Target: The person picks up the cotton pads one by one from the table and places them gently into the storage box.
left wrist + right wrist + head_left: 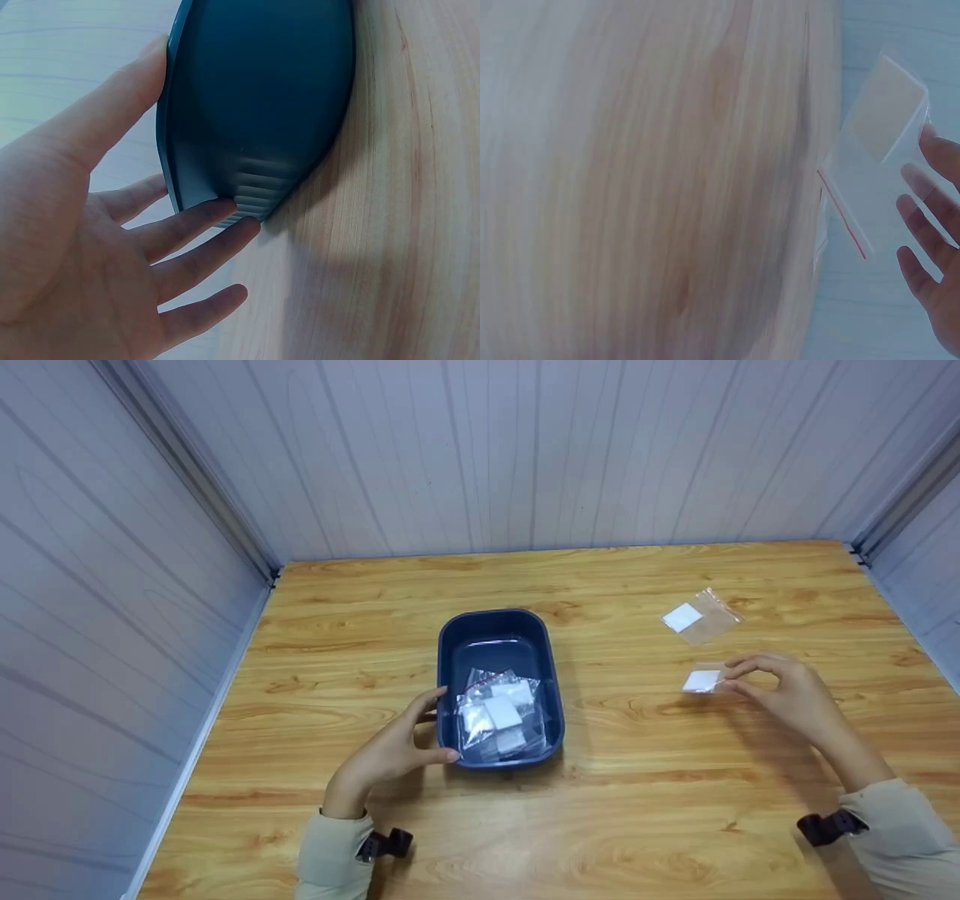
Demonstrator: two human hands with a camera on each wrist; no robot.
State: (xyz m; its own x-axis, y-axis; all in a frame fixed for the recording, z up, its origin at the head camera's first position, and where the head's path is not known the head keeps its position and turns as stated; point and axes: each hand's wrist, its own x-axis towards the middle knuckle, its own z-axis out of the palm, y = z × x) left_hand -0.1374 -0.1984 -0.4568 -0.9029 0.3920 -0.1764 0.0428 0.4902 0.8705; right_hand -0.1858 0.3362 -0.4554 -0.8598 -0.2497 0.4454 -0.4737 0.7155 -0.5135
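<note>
Pinched one zip-lock bag (703, 680), right of frame centre, between thumb and forefinger of the right hand (784, 690), with the other fingers loosely spread. Braced the blue plastic basin (491, 626), near mid-frame, with nearly straight fingers of the left hand (386, 746). Likely needed a light film-edge pinch, sparing the white insert (889, 109).

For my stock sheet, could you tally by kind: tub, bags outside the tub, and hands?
Dark blue tub: 1
Bags outside it: 2 (lying bag, held bag)
Hands: 2 (left hand, right hand)
Total: 5
</note>
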